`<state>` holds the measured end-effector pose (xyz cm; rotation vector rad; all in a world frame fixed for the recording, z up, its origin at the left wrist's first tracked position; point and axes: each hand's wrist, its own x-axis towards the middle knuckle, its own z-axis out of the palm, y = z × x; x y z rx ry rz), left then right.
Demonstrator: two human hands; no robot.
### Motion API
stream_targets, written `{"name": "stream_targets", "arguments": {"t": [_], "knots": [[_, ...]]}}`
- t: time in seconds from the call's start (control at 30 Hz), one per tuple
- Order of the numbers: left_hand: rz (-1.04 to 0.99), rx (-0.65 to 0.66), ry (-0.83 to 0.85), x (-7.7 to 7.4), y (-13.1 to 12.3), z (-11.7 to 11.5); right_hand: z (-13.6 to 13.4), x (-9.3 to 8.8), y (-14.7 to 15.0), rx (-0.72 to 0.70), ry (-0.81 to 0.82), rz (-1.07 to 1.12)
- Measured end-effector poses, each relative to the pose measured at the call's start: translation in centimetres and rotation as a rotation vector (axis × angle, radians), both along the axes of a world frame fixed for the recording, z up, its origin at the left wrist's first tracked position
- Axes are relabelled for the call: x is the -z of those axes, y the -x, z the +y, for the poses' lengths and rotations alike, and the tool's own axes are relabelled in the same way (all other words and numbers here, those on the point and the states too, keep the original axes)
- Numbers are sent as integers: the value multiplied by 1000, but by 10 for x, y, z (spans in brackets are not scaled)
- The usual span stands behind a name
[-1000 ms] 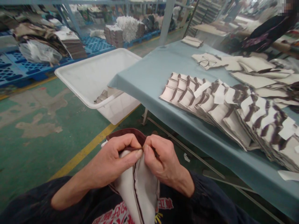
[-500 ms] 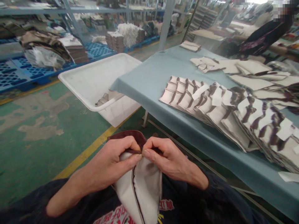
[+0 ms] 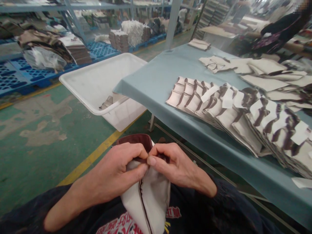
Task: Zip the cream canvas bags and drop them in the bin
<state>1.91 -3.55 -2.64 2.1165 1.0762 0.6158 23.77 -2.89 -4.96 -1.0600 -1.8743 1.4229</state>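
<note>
A cream fabric piece (image 3: 156, 198) with a dark seam down its middle and a brown inner side hangs before my chest. My left hand (image 3: 122, 165) pinches its upper edge between thumb and forefinger. Right beside it, thumb nearly touching thumb, my right hand (image 3: 174, 164) pinches the same edge. The brown part (image 3: 136, 139) of the piece stands up behind my fingers. Whatever lies between the fingertips is hidden.
To the right stands a table (image 3: 151, 84) under a blue-grey cover, bearing overlapping stacks of cream and brown sewn pieces (image 3: 226, 118). Scissors (image 3: 214, 66) lie farther back. A white bin (image 3: 92, 78) adjoins its left corner. Blue pallets (image 3: 24, 71) hold material. Another person (image 3: 280, 32) is at far right.
Both hands keep their pinch at nearly the same spot. The brown part behind the fingers has shifted slightly right and now stands more upright. The view has moved a little.
</note>
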Motion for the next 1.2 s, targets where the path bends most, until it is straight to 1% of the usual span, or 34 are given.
{"name": "stream_targets", "arguments": {"t": [0.1, 0.17, 0.23, 0.3, 0.33, 0.4, 0.5, 0.6, 0.63, 0.7, 0.8, 0.87, 0.93, 1.0, 1.1, 1.2], "knots": [[32, 1, -52, -1, -2, -3, 1, 2, 0, -24, 8, -2], [58, 3, -41, -2, -1, -3, 0, 2, -1, -50, -15, -5], [86, 21, 22, -4, 2, -2, -2, 2, -1, -78, -57, -15], [114, 56, 109, -6, 7, 1, -4, 2, 0, -75, -127, -16], [122, 77, 142, -8, 10, 3, -5, 3, 0, -66, -168, -13], [121, 117, 158, -9, 15, 7, -6, 6, 2, -34, -256, 2], [100, 162, 113, -10, 20, 11, -9, 9, 5, 23, -388, 26], [43, 182, 81, -7, 16, 9, -17, 5, 12, 104, -485, 107], [7, 184, 67, -6, 14, 7, -21, 3, 16, 141, -490, 157], [-77, 174, 23, -1, 9, 5, -28, -1, 23, 223, -437, 271], [-187, 103, -29, 9, 5, 4, -31, -2, 28, 291, -263, 375], [-222, 39, -29, 16, 8, 5, -27, -1, 25, 267, -217, 338], [-229, 4, 0, 20, 14, 6, -21, -1, 17, 207, -277, 235], [-206, -4, 30, 21, 21, 6, -16, -3, 7, 139, -358, 119], [-133, 23, 57, 15, 28, 6, -13, -6, -5, 52, -425, 19], [-22, 71, 82, 2, 28, 6, -13, -10, -6, -3, -480, -3]]}}
